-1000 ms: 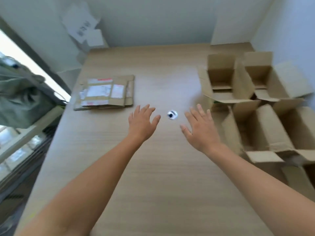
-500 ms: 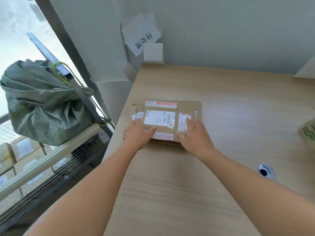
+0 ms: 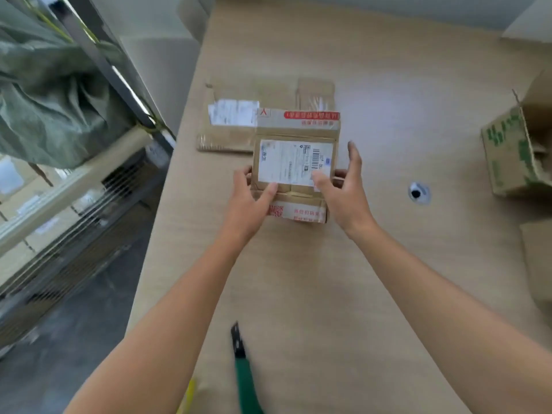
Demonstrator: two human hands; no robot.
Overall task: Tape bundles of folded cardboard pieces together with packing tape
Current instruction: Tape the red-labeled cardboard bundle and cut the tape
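The left hand and right hand hold one folded cardboard piece between them. Each thumb is pressed on a near corner of its white shipping label, with fingers curled round the side edges. The right index finger stands out straight along the right edge. The piece sits left of the middle of the light wooden table, in front of the person. Its long axis runs away from the person, and a band of red-printed tape crosses it at the far end and the near end. Whether its near edge touches the tabletop cannot be told. Just behind it, partly covered by its far end, a flattened cardboard stack lies flat by the table's left edge. It carries its own pale label. To the right, well apart, are a round cable hole and an open box with green print, and more cardboard is cut off by the frame. Near the person, between the forearms, lies a green-handled cutter, its dark tip pointing towards the held piece — nothing lies between the two. Off the table to the left, a grey-green sack leans against a metal rail.
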